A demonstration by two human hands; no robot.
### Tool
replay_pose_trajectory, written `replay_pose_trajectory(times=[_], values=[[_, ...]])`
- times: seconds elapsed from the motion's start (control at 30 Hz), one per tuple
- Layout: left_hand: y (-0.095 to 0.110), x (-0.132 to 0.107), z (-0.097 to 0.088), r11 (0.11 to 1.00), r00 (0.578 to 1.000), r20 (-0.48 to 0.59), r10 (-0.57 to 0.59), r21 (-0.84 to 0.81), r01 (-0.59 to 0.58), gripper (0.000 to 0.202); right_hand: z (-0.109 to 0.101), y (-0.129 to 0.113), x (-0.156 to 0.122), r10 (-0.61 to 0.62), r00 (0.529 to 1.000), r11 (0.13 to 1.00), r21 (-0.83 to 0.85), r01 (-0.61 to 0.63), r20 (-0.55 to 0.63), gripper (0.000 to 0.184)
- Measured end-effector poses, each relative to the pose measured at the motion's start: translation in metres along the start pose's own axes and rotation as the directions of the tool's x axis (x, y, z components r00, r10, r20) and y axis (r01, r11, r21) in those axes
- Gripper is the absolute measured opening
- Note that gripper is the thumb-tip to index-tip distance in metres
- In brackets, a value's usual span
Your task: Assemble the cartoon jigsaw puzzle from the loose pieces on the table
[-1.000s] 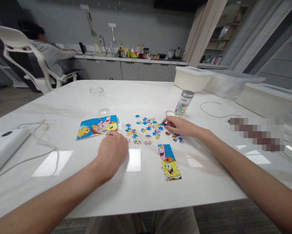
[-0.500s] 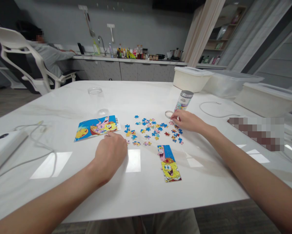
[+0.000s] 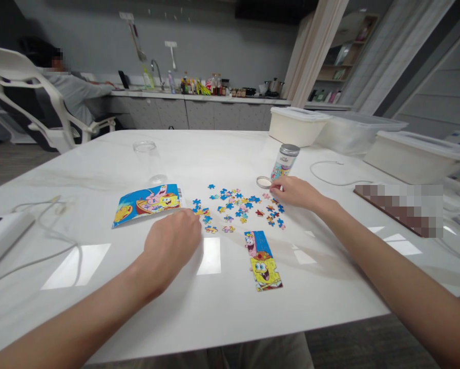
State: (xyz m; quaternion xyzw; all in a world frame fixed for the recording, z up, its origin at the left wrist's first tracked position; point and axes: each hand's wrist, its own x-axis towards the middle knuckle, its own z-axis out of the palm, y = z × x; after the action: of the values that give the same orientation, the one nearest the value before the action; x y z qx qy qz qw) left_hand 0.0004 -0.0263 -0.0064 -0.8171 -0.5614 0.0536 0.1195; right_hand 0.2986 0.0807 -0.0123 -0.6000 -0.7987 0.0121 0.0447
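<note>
Loose jigsaw pieces (image 3: 239,205) lie scattered on the white table between my hands. My left hand (image 3: 174,236) is curled at their left side, beside a picture card (image 3: 149,205) with a blue cartoon scene; its fingertips are hidden, so what they hold, if anything, does not show. At the right edge of the pieces, my right hand (image 3: 295,190) has its fingers bent together, close to a round lid (image 3: 264,182); anything in them is too small to make out. A joined puzzle strip (image 3: 264,261) with a yellow and a pink figure lies nearer me.
A printed canister (image 3: 284,161) stands behind my right hand, and a clear jar (image 3: 146,159) at the back left. Storage boxes (image 3: 297,128) line the far right. Cables (image 3: 78,246) and a white device (image 3: 7,236) lie left. A person (image 3: 68,89) sits beyond the table.
The view has shifted slightly. My left hand has drawn its fingers in and moved right, off the picture card's edge. My right hand has edged away from the lid.
</note>
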Motion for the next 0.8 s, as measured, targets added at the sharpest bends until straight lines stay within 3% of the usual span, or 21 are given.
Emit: replay_pose_trajectory(times=[0.1,0.2,0.43,0.53,0.7,0.8], values=[[0.004,0.002,-0.012,0.984,0.993,0.111,0.024,0.171,-0.043,0.04,-0.003,0.004,0.002,-0.131,0.99,0.989,0.069,0.127,0.058,0.022],[0.005,0.003,-0.016,0.973,0.991,0.129,0.047,0.217,-0.074,0.041,-0.007,0.007,0.002,-0.268,0.958,0.953,0.17,0.249,0.101,0.025],[0.003,0.004,-0.017,0.95,0.982,0.152,0.108,0.274,-0.147,0.042,-0.009,0.009,0.001,-0.303,0.946,0.938,0.211,0.275,0.114,0.026],[0.004,0.007,-0.017,0.963,0.982,0.158,0.104,0.23,-0.139,0.038,-0.009,0.01,0.001,-0.308,0.943,0.934,0.227,0.275,0.124,0.027],[0.009,0.01,-0.012,0.999,0.993,0.106,-0.043,0.015,0.041,0.029,-0.007,0.01,0.002,-0.333,0.935,0.928,0.217,0.303,0.123,0.026],[0.01,0.01,-0.01,0.999,0.997,0.073,-0.015,-0.027,0.017,0.025,-0.004,0.008,0.002,-0.378,0.924,0.911,0.199,0.36,0.059,0.026]])
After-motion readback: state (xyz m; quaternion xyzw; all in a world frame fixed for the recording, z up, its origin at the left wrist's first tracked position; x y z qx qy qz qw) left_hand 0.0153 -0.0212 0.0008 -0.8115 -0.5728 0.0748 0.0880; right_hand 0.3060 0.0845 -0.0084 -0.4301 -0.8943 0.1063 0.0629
